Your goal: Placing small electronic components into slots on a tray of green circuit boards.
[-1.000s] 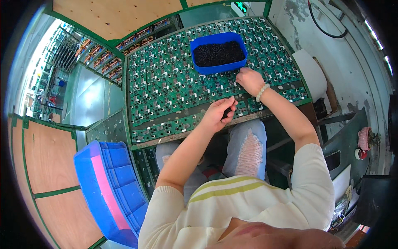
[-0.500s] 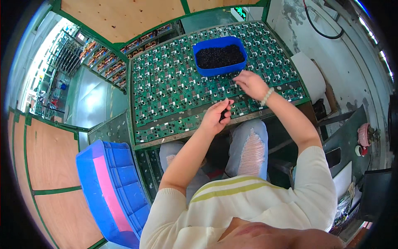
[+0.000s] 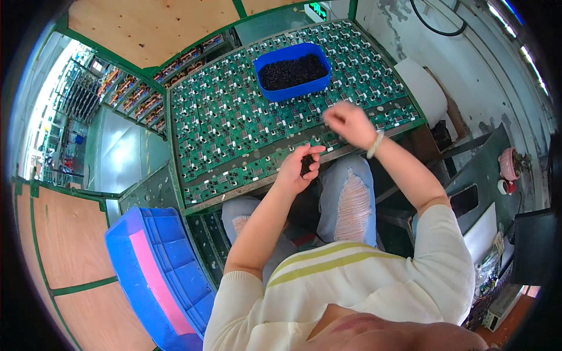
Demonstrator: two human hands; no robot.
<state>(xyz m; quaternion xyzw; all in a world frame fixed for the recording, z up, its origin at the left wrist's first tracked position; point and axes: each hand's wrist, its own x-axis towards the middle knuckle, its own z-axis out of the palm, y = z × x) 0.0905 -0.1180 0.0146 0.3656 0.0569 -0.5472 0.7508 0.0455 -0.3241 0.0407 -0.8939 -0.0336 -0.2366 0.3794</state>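
My left hand [image 3: 297, 171] is cupped above the table's near edge, its fingers curled around a small heap of tiny black parts [image 3: 306, 164]. To its right and a little farther off, my right hand [image 3: 349, 124] hovers over the near rows of green circuit boards [image 3: 225, 120]. Its fingers are bunched and slightly blurred, so anything between them cannot be made out. Beyond both hands, a blue plastic tub [image 3: 297, 93] rests on the boards. Many more small black parts [image 3: 293, 71] fill the tub. The boards lie in rows and carry small white and black components.
A large blue crate [image 3: 175, 257] with a pink strip stands left of the table. Racks of boards [image 3: 137, 96] are at the far left. On the right, a side bench holds a phone [image 3: 464, 200] and a pink pot [image 3: 509, 164].
The view has shifted slightly. Both hands have drawn a little nearer to me relative to the tub. My left hand has turned, exposing more of the black parts in it.
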